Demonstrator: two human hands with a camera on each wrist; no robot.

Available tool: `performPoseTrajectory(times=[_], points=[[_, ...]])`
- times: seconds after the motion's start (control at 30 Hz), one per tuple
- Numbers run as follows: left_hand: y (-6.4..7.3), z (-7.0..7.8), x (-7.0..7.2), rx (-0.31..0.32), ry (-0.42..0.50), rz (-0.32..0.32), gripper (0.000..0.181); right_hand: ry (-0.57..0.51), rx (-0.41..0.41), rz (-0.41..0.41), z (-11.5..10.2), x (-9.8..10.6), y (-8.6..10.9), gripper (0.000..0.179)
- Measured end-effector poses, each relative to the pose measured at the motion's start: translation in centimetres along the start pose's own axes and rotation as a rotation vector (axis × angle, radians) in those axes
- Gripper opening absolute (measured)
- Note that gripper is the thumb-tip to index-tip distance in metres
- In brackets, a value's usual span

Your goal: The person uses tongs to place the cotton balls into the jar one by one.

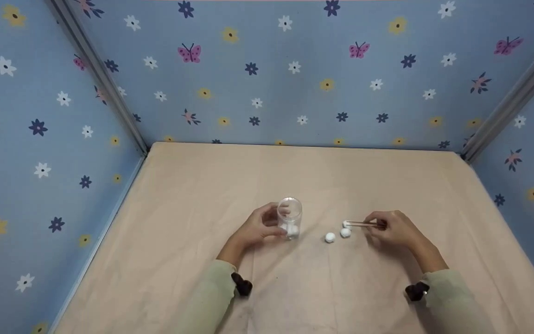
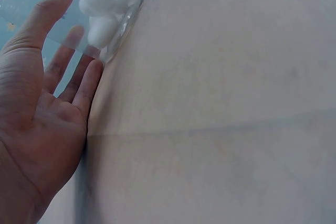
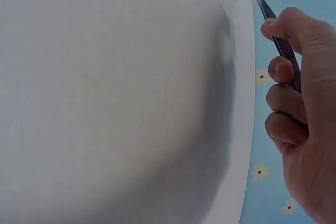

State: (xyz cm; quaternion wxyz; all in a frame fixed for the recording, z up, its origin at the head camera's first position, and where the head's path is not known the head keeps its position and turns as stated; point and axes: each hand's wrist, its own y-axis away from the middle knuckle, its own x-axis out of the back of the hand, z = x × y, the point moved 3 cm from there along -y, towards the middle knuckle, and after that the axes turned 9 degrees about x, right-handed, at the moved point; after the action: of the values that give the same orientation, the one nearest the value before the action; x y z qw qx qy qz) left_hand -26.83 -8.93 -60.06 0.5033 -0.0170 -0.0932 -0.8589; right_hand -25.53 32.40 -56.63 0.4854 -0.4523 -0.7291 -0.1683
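Note:
My left hand (image 1: pixel 254 228) grips a clear cylindrical jar (image 1: pixel 290 211) that stands on the table, thumb on the near side and fingers round the back. White cotton balls (image 2: pixel 100 2) lie at the jar's bottom. To the right, my right hand (image 1: pixel 396 227) holds slim tweezers (image 1: pixel 360 224) between thumb and fingers, their tips pointing left. At those tips is a cotton ball (image 1: pixel 346 223); whether it is lifted I cannot tell. Close below it lies a second ball (image 1: pixel 345 233), with a third (image 1: pixel 330 237) slightly to the left, between jar and tweezers.
A pale peach cloth (image 1: pixel 193 195) with light creases covers the table. Blue walls (image 1: pixel 290 111) patterned with flowers and butterflies rise at the back and both sides, with grey metal posts (image 1: pixel 104 79) at the corners. Dark devices (image 1: pixel 243 285) are strapped to both wrists.

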Motion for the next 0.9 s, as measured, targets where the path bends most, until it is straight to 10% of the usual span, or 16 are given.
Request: performPoseTrajectory(times=[0.9], points=[[-0.14, -0.15, 0.06, -0.005, -0.016, 0.003, 0.065, -0.044, 0.015, 0.006, -0.59, 0.24, -0.15, 0.009]])
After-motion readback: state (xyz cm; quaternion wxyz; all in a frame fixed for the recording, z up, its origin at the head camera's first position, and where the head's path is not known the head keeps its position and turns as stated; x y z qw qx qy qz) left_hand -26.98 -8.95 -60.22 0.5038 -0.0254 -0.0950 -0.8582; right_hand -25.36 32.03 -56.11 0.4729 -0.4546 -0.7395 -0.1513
